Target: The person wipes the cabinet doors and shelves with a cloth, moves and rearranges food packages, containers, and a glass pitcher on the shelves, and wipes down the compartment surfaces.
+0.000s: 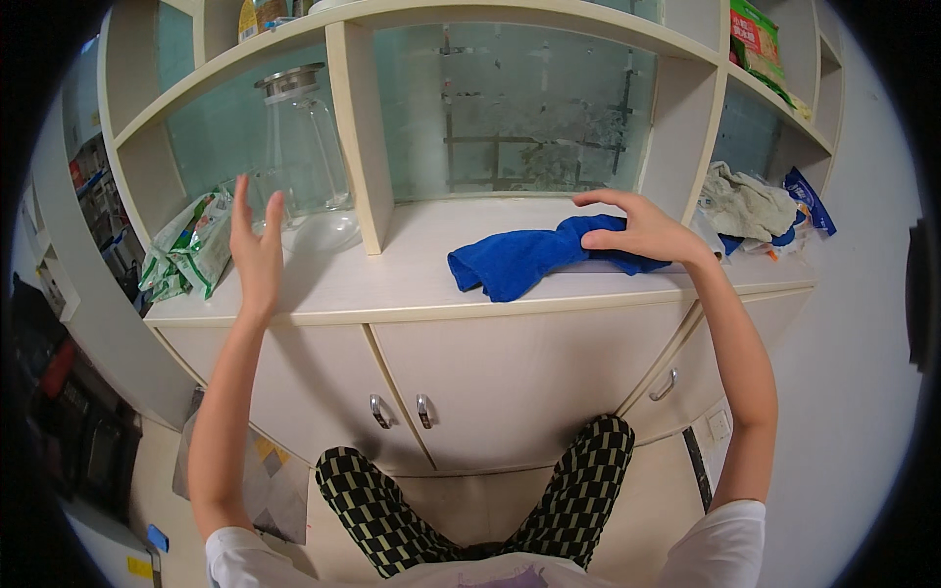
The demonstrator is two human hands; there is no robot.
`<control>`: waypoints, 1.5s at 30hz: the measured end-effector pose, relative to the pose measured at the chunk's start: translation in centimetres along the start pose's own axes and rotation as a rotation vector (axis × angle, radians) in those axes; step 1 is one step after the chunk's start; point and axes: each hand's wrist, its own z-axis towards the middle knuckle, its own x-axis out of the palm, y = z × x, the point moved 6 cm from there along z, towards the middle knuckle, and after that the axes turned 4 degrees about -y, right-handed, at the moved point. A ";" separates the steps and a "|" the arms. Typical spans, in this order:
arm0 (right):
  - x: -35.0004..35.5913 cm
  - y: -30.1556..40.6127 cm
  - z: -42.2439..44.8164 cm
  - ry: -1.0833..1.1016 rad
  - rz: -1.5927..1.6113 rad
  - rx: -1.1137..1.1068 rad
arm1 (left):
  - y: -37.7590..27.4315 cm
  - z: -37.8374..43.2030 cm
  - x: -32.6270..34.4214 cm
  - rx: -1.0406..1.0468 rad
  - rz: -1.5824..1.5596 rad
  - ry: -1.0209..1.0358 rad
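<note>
My left hand [259, 246] is raised at the left, thumb and fingers apart, with nothing in it. It is in front of a glass pitcher with a metal lid [305, 147], and a green and white plastic package [192, 246] lies to its left. On the white cabinet top [412, 283] a blue cloth [514, 257] lies crumpled. My right hand [639, 229] is over the cloth's right part, thumb and fingers spread; whether the thumb touches the cloth is unclear. Near the pitcher's base is a clear rounded glass piece [328, 229].
A vertical shelf divider [360, 140] stands between pitcher and cloth. In the right compartment are a grey cloth [750, 202] and a blue packet [809, 200]. Above it sits a green and red food bag [761, 51]. Cabinet doors with metal handles [423, 411] are below, before my knees.
</note>
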 end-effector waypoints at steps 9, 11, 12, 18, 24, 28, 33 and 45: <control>-0.6 2.2 -5.7 -0.185 0.154 -0.122 | -16.6 -13.2 8.8 0.649 -0.330 0.727; 0.2 2.7 -6.7 -0.131 0.134 -0.126 | -19.4 -14.9 11.5 0.661 -0.364 0.804; 0.1 2.1 -7.2 -0.135 0.124 -0.118 | -20.1 -15.5 13.4 0.606 -0.377 0.865; -0.6 -1.6 -8.0 -0.268 -0.218 -0.200 | -18.4 -14.5 20.5 0.544 -0.233 0.954; 0.0 -2.5 -6.7 -0.298 -0.342 -0.245 | -16.6 -12.7 22.3 0.458 -0.057 0.950; 0.0 -3.2 -4.9 -0.271 -0.318 -0.251 | -16.3 -12.2 23.4 0.492 0.014 0.939; 0.6 -2.8 -3.9 -0.135 -0.072 -0.114 | -15.3 -11.1 23.3 0.423 0.050 0.974; -1.9 5.7 -8.4 -0.211 -0.374 0.008 | -15.8 -11.2 19.3 0.442 -0.377 0.859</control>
